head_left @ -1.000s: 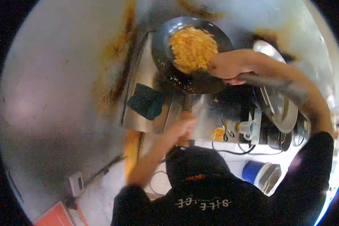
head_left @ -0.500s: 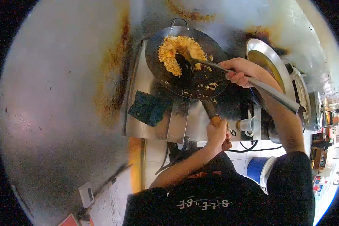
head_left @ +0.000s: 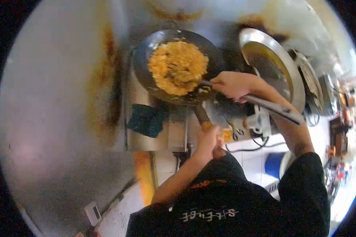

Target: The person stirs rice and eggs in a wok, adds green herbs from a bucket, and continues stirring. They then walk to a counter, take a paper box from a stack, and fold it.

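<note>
A dark wok holds a broad heap of orange-yellow fried rice. My left hand is wrapped round the wok's wooden handle, below the pan. In my right hand is the long metal shaft of a ladle, gripped near its middle. The ladle's head is down in the rice at the wok's right part, and its bowl is mostly hidden by rice and blur.
A dark green cloth lies on the steel counter left of the handle. At the right stands a large metal pan with brownish liquid. Near my right forearm are a clear cup and scissors. A blue bucket is on the floor.
The wok and both hands have shifted left in view, with the handle hand lower. The rice has gone from a crescent at the far side to a wide heap, and the ladle shaft lies lower.
</note>
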A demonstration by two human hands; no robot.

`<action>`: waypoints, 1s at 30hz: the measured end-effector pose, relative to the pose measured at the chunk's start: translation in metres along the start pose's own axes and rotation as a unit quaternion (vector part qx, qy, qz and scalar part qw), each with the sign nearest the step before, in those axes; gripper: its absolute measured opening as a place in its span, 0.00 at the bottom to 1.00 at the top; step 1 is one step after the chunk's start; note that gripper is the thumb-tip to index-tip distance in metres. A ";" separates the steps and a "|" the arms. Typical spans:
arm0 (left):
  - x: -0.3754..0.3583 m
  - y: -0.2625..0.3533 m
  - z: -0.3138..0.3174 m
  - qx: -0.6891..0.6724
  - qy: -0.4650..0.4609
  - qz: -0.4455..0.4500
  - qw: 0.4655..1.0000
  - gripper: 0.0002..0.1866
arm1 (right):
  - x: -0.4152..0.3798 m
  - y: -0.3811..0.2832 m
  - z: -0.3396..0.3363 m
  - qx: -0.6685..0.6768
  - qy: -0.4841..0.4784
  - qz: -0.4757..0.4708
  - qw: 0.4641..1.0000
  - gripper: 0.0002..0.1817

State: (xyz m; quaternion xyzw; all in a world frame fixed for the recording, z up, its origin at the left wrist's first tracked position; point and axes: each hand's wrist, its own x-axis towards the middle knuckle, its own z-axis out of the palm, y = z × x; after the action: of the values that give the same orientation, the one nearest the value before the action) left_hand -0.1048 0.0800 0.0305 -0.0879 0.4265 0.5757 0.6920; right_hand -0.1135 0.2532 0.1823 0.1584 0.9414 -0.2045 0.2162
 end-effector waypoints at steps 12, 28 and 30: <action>-0.008 0.009 -0.002 0.026 -0.050 -0.022 0.998 0.10 | 0.036 -0.018 -0.015 -0.193 -0.078 0.017 0.978 0.39; 0.028 -0.023 -0.038 0.084 -0.052 -0.006 0.995 0.14 | 0.012 0.003 -0.009 0.066 -0.136 0.137 0.979 0.13; 0.038 -0.019 -0.072 0.049 -0.055 0.005 0.997 0.10 | -0.011 -0.044 -0.063 0.168 -0.272 0.201 0.926 0.13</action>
State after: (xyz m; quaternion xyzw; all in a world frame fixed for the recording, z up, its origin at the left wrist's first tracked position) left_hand -0.1247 0.0576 -0.0476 -0.0201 0.4159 0.5613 0.7153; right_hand -0.1427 0.2414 0.2527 0.3163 0.7468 -0.3472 0.4708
